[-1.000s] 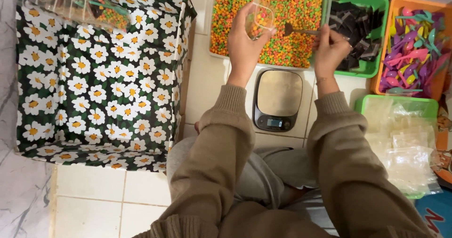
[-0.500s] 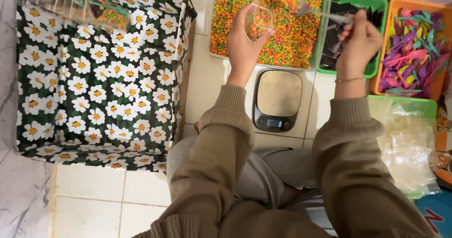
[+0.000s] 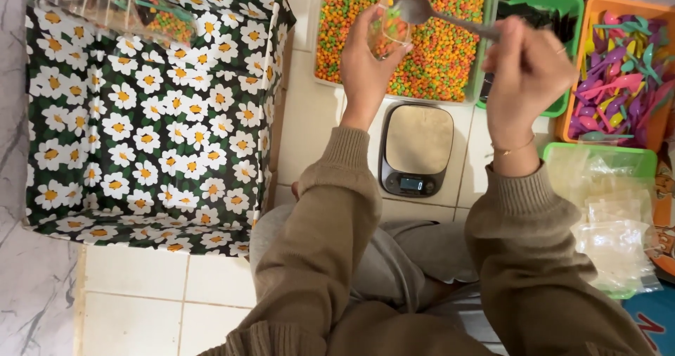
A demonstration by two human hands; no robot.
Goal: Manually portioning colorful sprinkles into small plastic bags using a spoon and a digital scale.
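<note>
My left hand (image 3: 365, 67) holds a small clear bag (image 3: 389, 31) with a few orange, green and yellow candies in it, above a clear tray of the same candies (image 3: 450, 53). My right hand (image 3: 527, 78) grips the handle of a metal spoon (image 3: 429, 13), whose bowl is at the bag's mouth. A small digital kitchen scale (image 3: 416, 148) sits on the tiled floor below both hands, with nothing on its plate.
A large box lined with daisy-print fabric (image 3: 148, 117) stands at left, with filled clear bags (image 3: 105, 8) at its far corner. At right are a green bin of dark items (image 3: 555, 18), an orange bin of coloured plastic spoons (image 3: 626, 67) and a green bin of clear bags (image 3: 612, 215).
My right hand has lifted the spoon from the candy tray, swung it right, then brought its bowl left to the bag's mouth. My left hand has kept the bag in place.
</note>
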